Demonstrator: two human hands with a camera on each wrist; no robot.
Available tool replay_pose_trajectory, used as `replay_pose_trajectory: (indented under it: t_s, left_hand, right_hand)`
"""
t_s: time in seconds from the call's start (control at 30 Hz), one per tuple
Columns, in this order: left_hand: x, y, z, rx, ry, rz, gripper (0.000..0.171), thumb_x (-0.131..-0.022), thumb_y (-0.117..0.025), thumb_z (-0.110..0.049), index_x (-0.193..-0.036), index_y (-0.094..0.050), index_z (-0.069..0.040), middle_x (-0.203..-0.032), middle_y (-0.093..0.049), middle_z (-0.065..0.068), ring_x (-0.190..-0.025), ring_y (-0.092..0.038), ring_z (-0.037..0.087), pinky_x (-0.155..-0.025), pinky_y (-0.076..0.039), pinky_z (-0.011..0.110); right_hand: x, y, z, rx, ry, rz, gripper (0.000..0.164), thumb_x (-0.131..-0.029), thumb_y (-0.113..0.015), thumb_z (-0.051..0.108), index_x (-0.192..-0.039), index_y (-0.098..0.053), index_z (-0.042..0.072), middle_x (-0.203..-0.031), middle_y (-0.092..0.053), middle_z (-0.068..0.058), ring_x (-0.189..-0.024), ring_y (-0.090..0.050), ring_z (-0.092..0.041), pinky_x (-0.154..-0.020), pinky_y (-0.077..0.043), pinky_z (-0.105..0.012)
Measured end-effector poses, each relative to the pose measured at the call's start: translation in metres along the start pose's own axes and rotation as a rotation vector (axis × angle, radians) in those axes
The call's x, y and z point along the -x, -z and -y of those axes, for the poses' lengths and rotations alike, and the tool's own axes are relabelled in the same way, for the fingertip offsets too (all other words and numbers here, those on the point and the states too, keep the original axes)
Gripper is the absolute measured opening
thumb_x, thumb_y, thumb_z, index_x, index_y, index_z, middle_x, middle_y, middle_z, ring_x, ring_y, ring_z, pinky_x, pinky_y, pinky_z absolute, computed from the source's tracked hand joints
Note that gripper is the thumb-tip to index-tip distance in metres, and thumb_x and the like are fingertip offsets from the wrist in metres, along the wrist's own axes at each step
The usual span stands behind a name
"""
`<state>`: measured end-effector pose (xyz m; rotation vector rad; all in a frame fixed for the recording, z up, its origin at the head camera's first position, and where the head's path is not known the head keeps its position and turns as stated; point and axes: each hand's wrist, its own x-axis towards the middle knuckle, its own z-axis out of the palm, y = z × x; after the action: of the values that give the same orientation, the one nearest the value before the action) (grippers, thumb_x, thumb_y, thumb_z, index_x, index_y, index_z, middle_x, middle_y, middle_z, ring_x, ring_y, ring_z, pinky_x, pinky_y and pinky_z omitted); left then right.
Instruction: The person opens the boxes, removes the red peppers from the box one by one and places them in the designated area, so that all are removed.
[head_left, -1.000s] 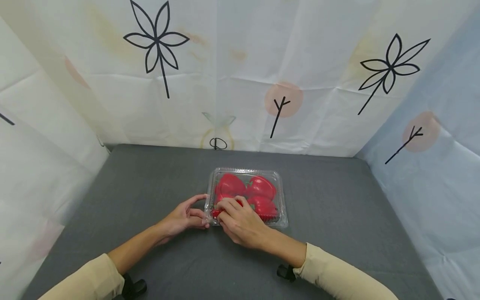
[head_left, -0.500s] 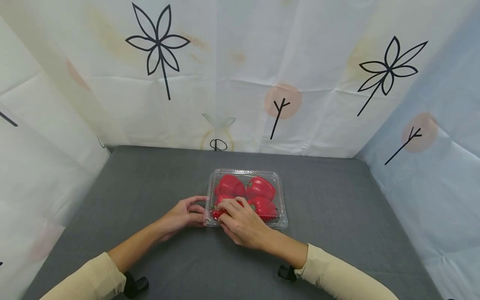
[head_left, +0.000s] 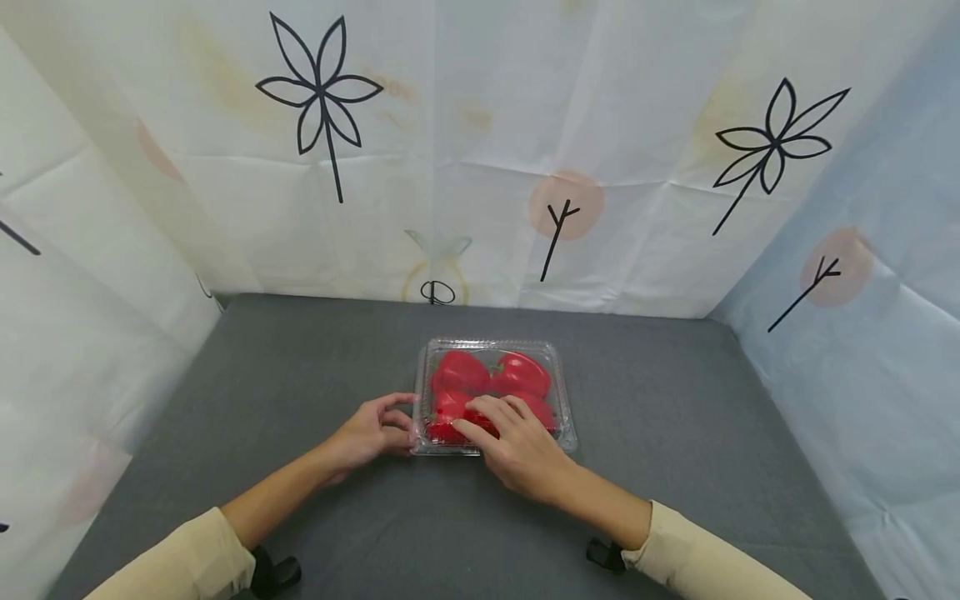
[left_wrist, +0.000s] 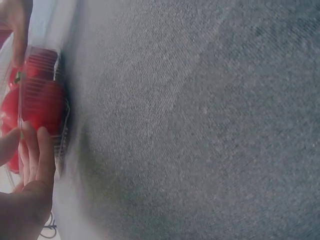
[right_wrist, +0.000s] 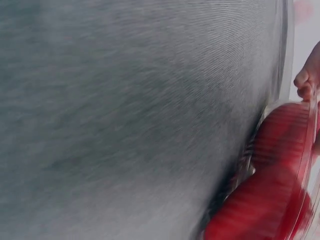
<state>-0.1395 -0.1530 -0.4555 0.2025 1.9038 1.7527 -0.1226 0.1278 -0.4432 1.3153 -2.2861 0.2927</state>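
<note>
Our left grip (head_left: 372,432) is pinching the box (head_left: 565,417); our loosely spread right grip (head_left: 520,446) is shifting rightward over it, seemingly pressing along.

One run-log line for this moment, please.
clear container: on grey table; red peppers: inside; left hand: holds left edge; right hand: over near side

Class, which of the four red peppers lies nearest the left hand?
The front-left pepper: it is closest to the left hand; the other three sit farther back or right.
</note>
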Motion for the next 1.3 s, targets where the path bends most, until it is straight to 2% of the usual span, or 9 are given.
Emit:
replay_pose_trajectory:
  t_s: [0.17,0.27,0.37,0.47,0.57,0.63,0.83,1.07,1.3]
  left_hand:
    - [0.000,-0.002,0.002,0.020,-0.002,0.015,0.068,-0.090,-0.069,-0.001,-0.147,-0.032,0.004,-0.096,-0.066,0.009,-0.085,-0.067,0.020,-0.085,-0.058,0.040]
    - [0.000,-0.002,0.002,0.034,-0.002,0.018,0.068,-0.090,-0.070,-0.002,-0.147,-0.033,0.003,-0.095,-0.065,0.010,-0.084,-0.067,0.020,-0.086,-0.057,0.043]
    - [0.000,-0.002,0.001,0.037,-0.011,0.025,0.070,-0.090,-0.071,-0.002,-0.148,-0.032,0.004,-0.096,-0.065,0.010,-0.085,-0.067,0.020,-0.087,-0.057,0.044]
    - [0.000,-0.003,0.000,0.037,-0.007,0.023,0.070,-0.090,-0.071,-0.003,-0.148,-0.032,0.004,-0.096,-0.065,0.010,-0.086,-0.068,0.021,-0.087,-0.056,0.044]
    - [0.001,-0.003,-0.001,0.036,0.005,0.012,0.069,-0.090,-0.071,-0.003,-0.147,-0.033,0.003,-0.096,-0.066,0.011,-0.086,-0.068,0.022,-0.087,-0.056,0.044]
    - [0.001,-0.004,-0.002,0.021,0.016,-0.005,0.068,-0.090,-0.071,-0.004,-0.146,-0.035,0.003,-0.096,-0.066,0.011,-0.086,-0.068,0.023,-0.086,-0.057,0.042]
    - [-0.001,-0.004,-0.005,-0.039,0.011,-0.062,0.061,-0.090,-0.070,-0.007,-0.143,-0.041,0.004,-0.099,-0.067,0.010,-0.089,-0.065,0.020,-0.084,-0.056,0.033]
    - [-0.005,-0.007,-0.008,-0.005,0.006,-0.102,0.061,-0.091,-0.069,-0.005,-0.144,-0.040,0.004,-0.097,-0.066,0.009,-0.087,-0.065,0.019,-0.086,-0.057,0.039]
    - [-0.006,-0.011,-0.010,-0.021,0.028,-0.119,0.064,-0.090,-0.070,-0.001,-0.146,-0.039,0.002,-0.097,-0.065,0.009,-0.085,-0.065,0.019,-0.085,-0.057,0.044]
  right_hand:
    - [0.016,0.006,-0.008,0.013,-0.078,-0.037,0.075,-0.069,-0.086,0.017,-0.137,-0.054,0.011,-0.132,-0.054,-0.017,-0.124,-0.050,-0.030,-0.097,-0.046,-0.052]
    - [0.023,0.010,-0.010,0.006,-0.158,-0.043,0.079,-0.070,-0.085,0.018,-0.140,-0.050,0.009,-0.137,-0.051,-0.018,-0.130,-0.045,-0.034,-0.099,-0.041,-0.061]
    - [0.029,0.013,-0.011,0.001,-0.295,-0.038,0.089,-0.068,-0.087,0.024,-0.145,-0.045,0.009,-0.144,-0.045,-0.020,-0.136,-0.038,-0.040,-0.099,-0.036,-0.071]
    - [0.033,0.015,-0.011,-0.012,-0.475,-0.011,0.099,-0.066,-0.088,0.032,-0.150,-0.039,0.011,-0.150,-0.038,-0.022,-0.140,-0.030,-0.045,-0.096,-0.032,-0.078]
    - [0.036,0.014,-0.009,-0.033,-0.613,0.037,0.098,-0.067,-0.087,0.038,-0.150,-0.040,0.015,-0.151,-0.035,-0.023,-0.142,-0.025,-0.048,-0.092,-0.037,-0.078]
    - [0.038,0.014,-0.008,-0.045,-0.655,0.062,0.093,-0.069,-0.086,0.039,-0.148,-0.043,0.016,-0.151,-0.036,-0.023,-0.142,-0.024,-0.048,-0.087,-0.044,-0.074]
    - [0.040,0.014,-0.009,-0.027,-0.629,0.057,0.081,-0.070,-0.086,0.031,-0.142,-0.052,0.014,-0.149,-0.040,-0.024,-0.138,-0.031,-0.049,-0.073,-0.054,-0.066]
    - [0.044,0.018,-0.011,-0.004,-0.574,0.060,0.078,-0.070,-0.084,0.025,-0.141,-0.054,0.013,-0.147,-0.043,-0.024,-0.136,-0.035,-0.050,-0.073,-0.056,-0.060]
    - [0.046,0.023,-0.011,-0.024,-0.582,0.083,0.076,-0.071,-0.082,0.015,-0.142,-0.054,0.014,-0.148,-0.042,-0.023,-0.137,-0.035,-0.049,-0.071,-0.057,-0.058]
